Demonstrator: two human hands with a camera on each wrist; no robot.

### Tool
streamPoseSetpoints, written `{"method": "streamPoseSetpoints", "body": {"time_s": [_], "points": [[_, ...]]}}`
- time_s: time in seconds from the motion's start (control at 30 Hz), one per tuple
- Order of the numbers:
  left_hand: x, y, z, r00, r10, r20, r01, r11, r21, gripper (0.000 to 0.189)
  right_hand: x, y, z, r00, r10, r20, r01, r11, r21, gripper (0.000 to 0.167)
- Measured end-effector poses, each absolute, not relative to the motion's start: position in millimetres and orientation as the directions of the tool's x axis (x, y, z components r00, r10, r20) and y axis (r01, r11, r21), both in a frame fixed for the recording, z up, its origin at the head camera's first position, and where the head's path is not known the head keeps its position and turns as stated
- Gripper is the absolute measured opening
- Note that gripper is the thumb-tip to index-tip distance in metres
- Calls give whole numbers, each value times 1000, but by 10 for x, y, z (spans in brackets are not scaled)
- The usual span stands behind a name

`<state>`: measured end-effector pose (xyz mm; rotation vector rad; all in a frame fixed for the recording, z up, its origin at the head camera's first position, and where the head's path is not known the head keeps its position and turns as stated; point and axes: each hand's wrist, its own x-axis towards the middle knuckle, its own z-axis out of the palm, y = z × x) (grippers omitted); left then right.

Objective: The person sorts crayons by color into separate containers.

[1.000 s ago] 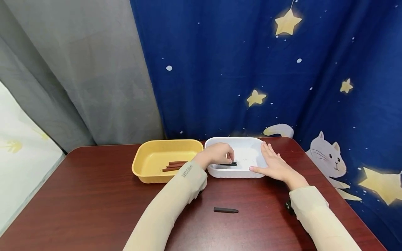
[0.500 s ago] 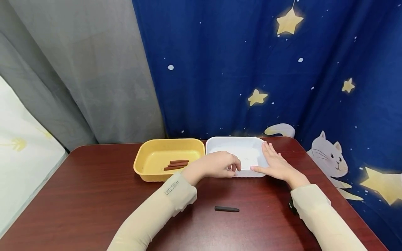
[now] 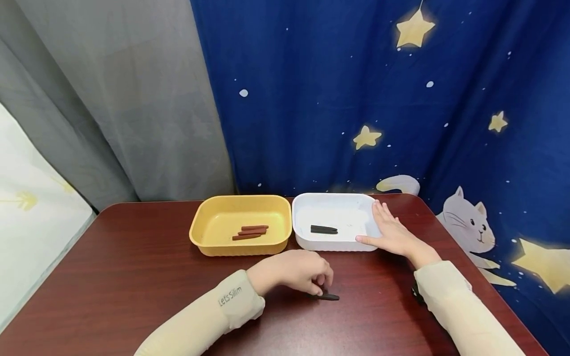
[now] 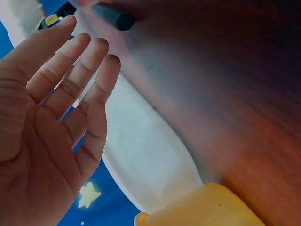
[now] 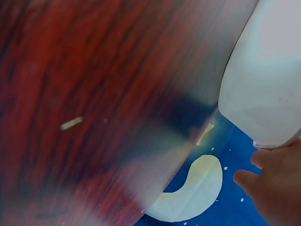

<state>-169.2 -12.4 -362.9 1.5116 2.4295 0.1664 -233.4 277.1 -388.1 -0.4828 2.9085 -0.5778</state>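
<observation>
My left hand (image 3: pixel 300 272) is over a black crayon (image 3: pixel 329 297) lying on the table, its fingertips close to it and covering part of it. In the left wrist view the fingers are loosely bent, and the crayon (image 4: pixel 113 16) lies beyond them, not gripped. My right hand (image 3: pixel 394 235) rests with spread fingers against the right side of the white tray (image 3: pixel 334 245). Black crayons (image 3: pixel 324 230) lie side by side inside that tray. To its left, the yellow tray (image 3: pixel 240 249) holds three brown crayons (image 3: pixel 252 232).
Both trays stand side by side near the back edge of the dark red table (image 3: pixel 133 267). Behind it hang a grey curtain (image 3: pixel 147 99) and a blue curtain (image 3: pixel 303 99) with stars. A small pale strip (image 5: pixel 72 123) shows on the wood in the right wrist view.
My left hand has left the white tray and come toward the front, down to the crayon on the table. The black crayons stayed in the tray. My right hand has kept its place.
</observation>
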Motion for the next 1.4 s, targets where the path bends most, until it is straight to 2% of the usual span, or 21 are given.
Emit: {"method": "streamPoseSetpoints", "body": {"time_s": [0.33,0.67,0.9,1.1,1.4], "points": [[-1647,-109,-3751,-427,877,-218,839,475,266,14,-2348,2781,-3898,-938,-341,-68,-285,866,-411,117],[-1689,-81,-3800,-395,895,-210,843,443,305,16,-2336,2781,-3882,-940,-333,-72,-278,871,-405,118],[-1711,-90,-3838,-400,887,-229,819,458,344,20,-2333,2772,-3888,-938,-343,-59,-289,863,-414,117],[-1723,-107,-3831,-417,880,-229,800,474,368,20,-2335,2768,-3890,-938,-342,-52,-292,864,-410,116],[-1705,-159,-3769,-405,886,-226,806,463,368,19,-2341,2779,-3899,-938,-342,-50,-293,865,-407,117]]}}
